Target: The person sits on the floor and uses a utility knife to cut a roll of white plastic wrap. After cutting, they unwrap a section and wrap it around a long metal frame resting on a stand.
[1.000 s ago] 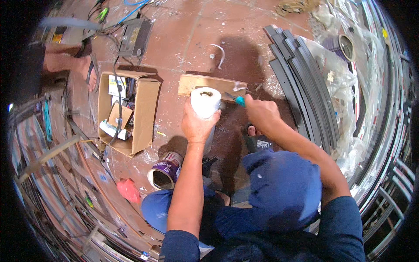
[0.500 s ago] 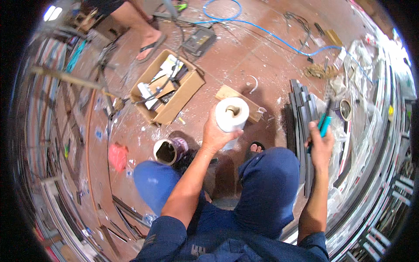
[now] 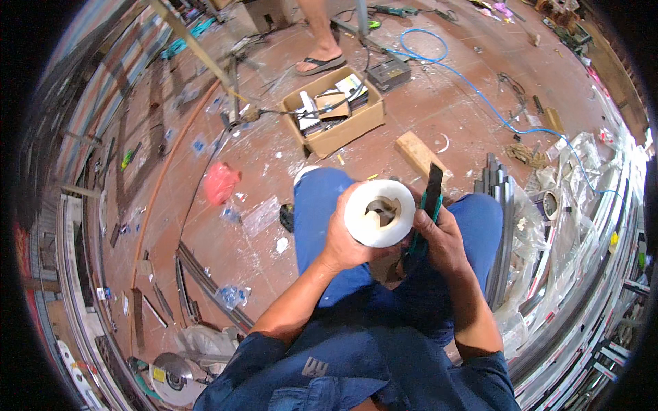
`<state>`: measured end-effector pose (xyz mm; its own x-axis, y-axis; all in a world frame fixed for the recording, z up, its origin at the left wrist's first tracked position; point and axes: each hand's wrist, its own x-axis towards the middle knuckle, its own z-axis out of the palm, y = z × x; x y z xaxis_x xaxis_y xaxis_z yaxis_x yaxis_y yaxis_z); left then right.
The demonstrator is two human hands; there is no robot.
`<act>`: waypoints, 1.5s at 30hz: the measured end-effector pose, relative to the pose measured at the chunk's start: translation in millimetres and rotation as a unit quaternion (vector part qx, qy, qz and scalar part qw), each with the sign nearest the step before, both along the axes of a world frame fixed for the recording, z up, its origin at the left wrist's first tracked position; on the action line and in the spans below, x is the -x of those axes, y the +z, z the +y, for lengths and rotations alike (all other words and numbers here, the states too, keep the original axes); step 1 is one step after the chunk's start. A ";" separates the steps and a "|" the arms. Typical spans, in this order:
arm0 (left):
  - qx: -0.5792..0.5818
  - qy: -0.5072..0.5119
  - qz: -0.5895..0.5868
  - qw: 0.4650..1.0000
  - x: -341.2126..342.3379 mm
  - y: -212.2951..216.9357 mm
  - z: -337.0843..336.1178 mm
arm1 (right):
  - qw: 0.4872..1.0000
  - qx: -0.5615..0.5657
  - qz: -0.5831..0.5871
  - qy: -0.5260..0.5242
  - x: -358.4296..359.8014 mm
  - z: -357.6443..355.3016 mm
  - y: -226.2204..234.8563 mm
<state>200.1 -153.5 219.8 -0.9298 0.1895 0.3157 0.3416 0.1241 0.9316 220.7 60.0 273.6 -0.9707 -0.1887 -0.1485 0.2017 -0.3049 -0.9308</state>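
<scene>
Between our bent knees (image 3: 317, 200), as the head view has it, the left hand (image 3: 343, 238) grasps a white roll (image 3: 378, 237), fingers curled around its left side and underside, with the hollow end turned up toward us and a ragged, pale brown core lining (image 3: 393, 207) showing inside. Close by on the right, our right hand (image 3: 447, 243) grips a teal-and-black hand tool (image 3: 432, 195), its flat dark end pointing to the far side; we cannot tell whether it is a knife or a pair of shears, since the hand covers much of it. The right thumb lies at the roll's rim, though we cannot make out whether it presses there. Beyond the roll, a wooden block (image 3: 419, 154) lies on the tiled floor, with a curled white strip (image 3: 444, 142) just right of it; farther left stands an open cardboard box (image 3: 346, 133), and near on the right lie dark profile strips (image 3: 495, 181). We judge the step in hand to be steadying the roll while the tool is held alongside. Any next move with the tool calls for a firm left grasp and the dark end kept clear of our fingers and knees.
</scene>
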 end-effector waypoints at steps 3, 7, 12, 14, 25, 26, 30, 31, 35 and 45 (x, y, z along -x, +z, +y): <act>-0.011 0.031 0.021 0.999 -23.2 -18.0 -11.2 | 1.000 -0.001 0.026 0.008 -18.7 -20.5 -9.2; 0.012 0.032 0.015 0.999 -34.3 -21.5 -13.8 | 0.998 -0.059 0.031 0.005 -30.6 -21.3 -12.8; 0.041 0.046 0.032 0.998 -42.3 -19.9 -4.7 | 0.999 -0.024 0.035 -0.020 -39.4 -20.7 -15.8; 0.059 0.050 0.053 0.996 -42.0 -25.7 -2.3 | 0.999 0.002 0.028 -0.038 -43.9 -19.6 -22.6; 0.041 0.006 0.072 0.997 -53.4 -19.6 14.4 | 0.995 0.093 0.000 -0.036 -42.5 -3.1 -36.6; 0.041 0.005 0.072 0.997 -54.7 -17.9 17.0 | 0.994 0.100 0.001 -0.041 -41.6 -1.7 -36.8; 0.072 0.032 0.060 0.995 -62.1 -15.6 27.8 | 0.989 0.135 0.007 -0.057 -38.9 4.0 -35.1; 0.067 0.034 0.055 0.996 -63.6 -15.3 30.3 | 0.987 0.147 0.007 -0.056 -38.6 5.0 -34.9; 0.060 0.039 0.041 0.997 -68.2 -10.7 37.8 | 0.983 0.178 0.003 -0.053 -37.9 10.6 -34.8; 0.070 0.043 0.062 0.995 -70.0 1.3 34.8 | 0.983 0.176 0.002 -0.059 -38.8 11.5 -36.0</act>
